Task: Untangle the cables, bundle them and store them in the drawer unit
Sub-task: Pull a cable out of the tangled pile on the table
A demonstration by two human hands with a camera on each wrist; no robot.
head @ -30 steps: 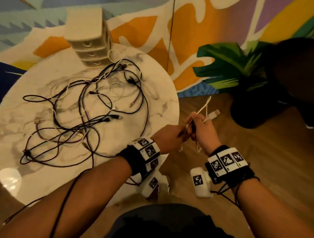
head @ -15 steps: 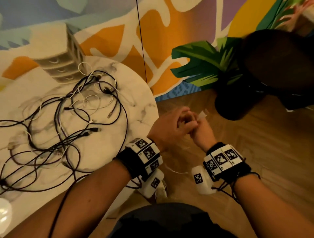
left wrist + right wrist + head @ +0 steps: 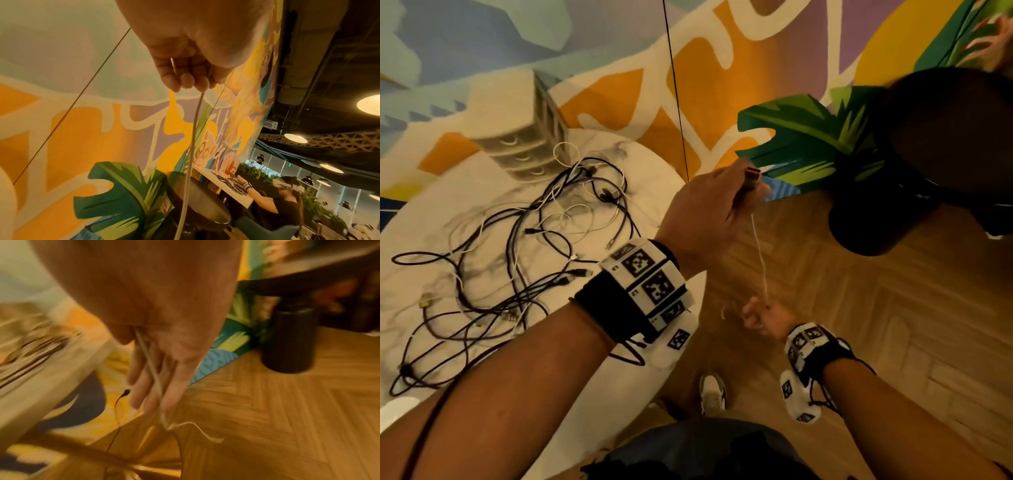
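Note:
A thin white cable (image 3: 759, 260) is stretched taut between my two hands, off the table's right edge. My left hand (image 3: 709, 212) is raised and grips its upper end, where the plug (image 3: 752, 174) sticks out of the fist. In the left wrist view the fingers (image 3: 185, 73) curl round the cable (image 3: 192, 138), which hangs straight down. My right hand (image 3: 756, 317) is lower and pinches the cable. In the blurred right wrist view the cable (image 3: 152, 369) runs under the thumb and along the fingers (image 3: 141, 386), its loose tail beyond them. A tangle of black and white cables (image 3: 524, 260) lies on the table.
The beige drawer unit (image 3: 517, 137), drawers closed, stands at the back of the round marble table (image 3: 619, 394), by the painted wall. A dark round side table (image 3: 945, 137) on a black base (image 3: 866, 222) stands on the wooden floor to the right. My shoe (image 3: 712, 390) is below.
My hands, together at the table's edge before, have parted. The left rose with the plug end and the right dropped, drawing the white cable straight between them. The view shifted right.

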